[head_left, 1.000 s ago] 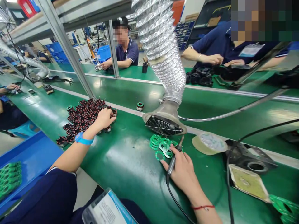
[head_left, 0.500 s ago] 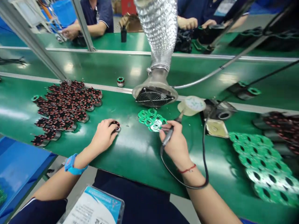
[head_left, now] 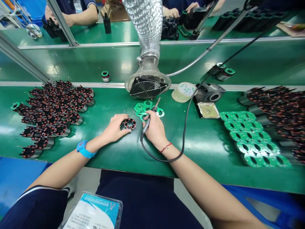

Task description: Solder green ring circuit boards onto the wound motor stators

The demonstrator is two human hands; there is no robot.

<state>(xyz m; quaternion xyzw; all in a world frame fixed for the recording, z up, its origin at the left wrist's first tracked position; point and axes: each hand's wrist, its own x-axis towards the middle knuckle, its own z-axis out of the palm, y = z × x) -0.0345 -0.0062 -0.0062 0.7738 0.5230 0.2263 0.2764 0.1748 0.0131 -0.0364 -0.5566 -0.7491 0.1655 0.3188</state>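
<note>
A black, copper-wound, ring-shaped stator (head_left: 130, 124) sits mid-worktop, in from the front edge of the green worktop (head_left: 124, 159), clamped between the thumb and fingers of the left hand (head_left: 116, 128). Half a second ago it was well apart from the right hand (head_left: 155, 130); now it is just beside it. That hand is closed around one slim grey soldering iron (head_left: 146, 126), near loose green ring-shaped circuit boards (head_left: 139, 107), overlapping too much to count. Toward the right edge lies a green perforated board panel (head_left: 252, 136), five rows of three. Print on the blue-and-white plastic-cased badge (head_left: 95, 208) is too small to read.
</note>
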